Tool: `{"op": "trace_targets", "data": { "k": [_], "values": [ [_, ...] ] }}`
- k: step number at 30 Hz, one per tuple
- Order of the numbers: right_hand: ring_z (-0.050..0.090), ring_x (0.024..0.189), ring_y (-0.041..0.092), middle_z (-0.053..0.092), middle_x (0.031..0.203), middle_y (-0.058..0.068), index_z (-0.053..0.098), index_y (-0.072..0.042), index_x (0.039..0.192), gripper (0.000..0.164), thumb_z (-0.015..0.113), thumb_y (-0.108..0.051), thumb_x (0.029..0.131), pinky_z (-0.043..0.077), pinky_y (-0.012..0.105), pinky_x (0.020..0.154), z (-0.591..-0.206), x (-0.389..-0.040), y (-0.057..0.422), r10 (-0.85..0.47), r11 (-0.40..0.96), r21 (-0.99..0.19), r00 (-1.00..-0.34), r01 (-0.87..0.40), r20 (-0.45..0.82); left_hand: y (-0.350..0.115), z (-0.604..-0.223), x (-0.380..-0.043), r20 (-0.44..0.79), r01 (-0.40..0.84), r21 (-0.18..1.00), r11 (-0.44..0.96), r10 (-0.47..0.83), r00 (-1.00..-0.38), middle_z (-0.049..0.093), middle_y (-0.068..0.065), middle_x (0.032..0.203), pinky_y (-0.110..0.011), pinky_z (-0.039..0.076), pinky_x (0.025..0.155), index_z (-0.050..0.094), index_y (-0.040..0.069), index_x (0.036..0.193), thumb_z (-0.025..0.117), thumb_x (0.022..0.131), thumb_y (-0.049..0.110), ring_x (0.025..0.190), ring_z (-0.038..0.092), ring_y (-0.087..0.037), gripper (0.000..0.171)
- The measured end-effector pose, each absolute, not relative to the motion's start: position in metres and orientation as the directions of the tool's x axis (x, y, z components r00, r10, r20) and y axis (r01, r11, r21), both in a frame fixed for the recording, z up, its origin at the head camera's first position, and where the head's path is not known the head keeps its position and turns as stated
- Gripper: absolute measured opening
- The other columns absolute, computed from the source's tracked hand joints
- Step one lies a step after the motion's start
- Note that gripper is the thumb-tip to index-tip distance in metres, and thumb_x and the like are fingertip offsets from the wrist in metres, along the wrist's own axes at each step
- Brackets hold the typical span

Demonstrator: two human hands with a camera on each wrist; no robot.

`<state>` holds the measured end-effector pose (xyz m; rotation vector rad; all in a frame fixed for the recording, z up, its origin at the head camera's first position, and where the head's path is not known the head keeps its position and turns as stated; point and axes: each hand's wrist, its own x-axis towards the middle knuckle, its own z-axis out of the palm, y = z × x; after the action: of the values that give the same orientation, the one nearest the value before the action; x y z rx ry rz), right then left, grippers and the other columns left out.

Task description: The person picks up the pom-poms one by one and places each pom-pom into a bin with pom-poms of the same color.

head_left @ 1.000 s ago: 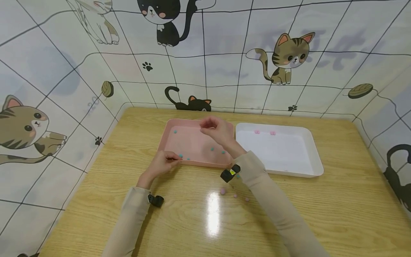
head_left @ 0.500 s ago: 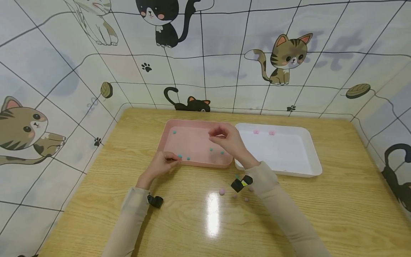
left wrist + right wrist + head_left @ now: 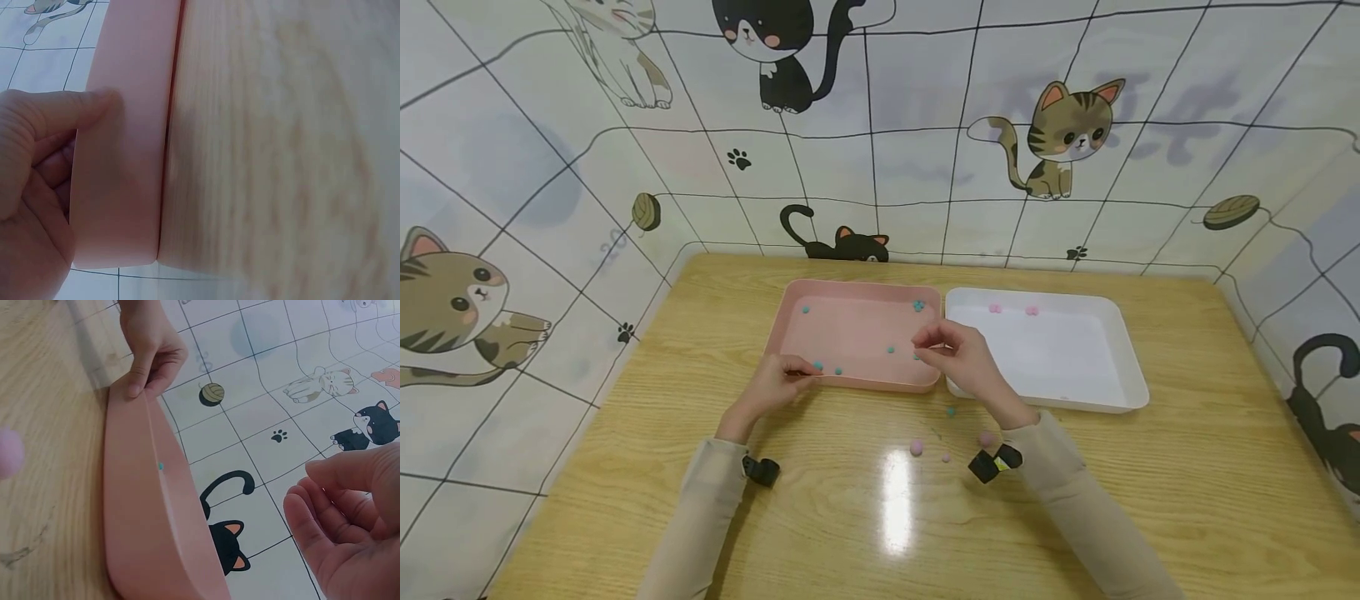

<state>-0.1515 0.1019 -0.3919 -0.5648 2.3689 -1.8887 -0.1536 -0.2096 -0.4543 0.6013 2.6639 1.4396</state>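
L hand [image 3: 772,387] pinches pink tray [image 3: 850,333] by near rim, tray's long axis L-R; R hand [image 3: 964,362], fingers loosely bent, nothing visibly held, is nearer mid-tray teal bead [image 3: 891,350].

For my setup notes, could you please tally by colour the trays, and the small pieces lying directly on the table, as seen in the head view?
Pink tray: 1
White tray: 1
Pink pieces on the table: 3
Teal piece on the table: 1
Total: 6 visible; the black wrist device could hide more.
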Motion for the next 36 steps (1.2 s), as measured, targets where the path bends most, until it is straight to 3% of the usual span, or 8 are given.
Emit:
{"op": "trace_targets", "data": {
  "k": [21, 36],
  "values": [
    [0.062, 0.087, 0.021, 0.065, 0.091, 0.016, 0.063, 0.004, 0.092, 0.012, 0.066, 0.009, 0.081, 0.054, 0.027, 0.078, -0.428, -0.115, 0.132, -0.370, 0.282, -0.927, -0.919, -0.248, 0.134, -0.210, -0.455, -0.154, 0.132, 0.309, 0.803, 0.510, 0.354, -0.926, 0.069, -0.014, 0.087, -0.027, 0.055, 0.070, 0.073, -0.003, 0.086, 0.068, 0.082, -0.004, 0.079, 0.065, -0.022, 0.007],
    [0.065, 0.089, 0.031, 0.066, 0.093, 0.011, 0.063, 0.002, 0.094, 0.023, 0.067, 0.015, 0.076, 0.055, 0.036, 0.079, -0.448, -0.104, 0.136, -0.461, 0.411, -0.776, -0.844, -0.478, 0.276, -0.209, -0.453, -0.154, 0.110, 0.289, 0.811, 0.509, 0.353, -0.929, 0.069, -0.014, 0.087, -0.029, 0.056, 0.072, 0.073, -0.003, 0.087, 0.067, 0.083, -0.004, 0.079, 0.065, -0.021, 0.008]
  ]
}}
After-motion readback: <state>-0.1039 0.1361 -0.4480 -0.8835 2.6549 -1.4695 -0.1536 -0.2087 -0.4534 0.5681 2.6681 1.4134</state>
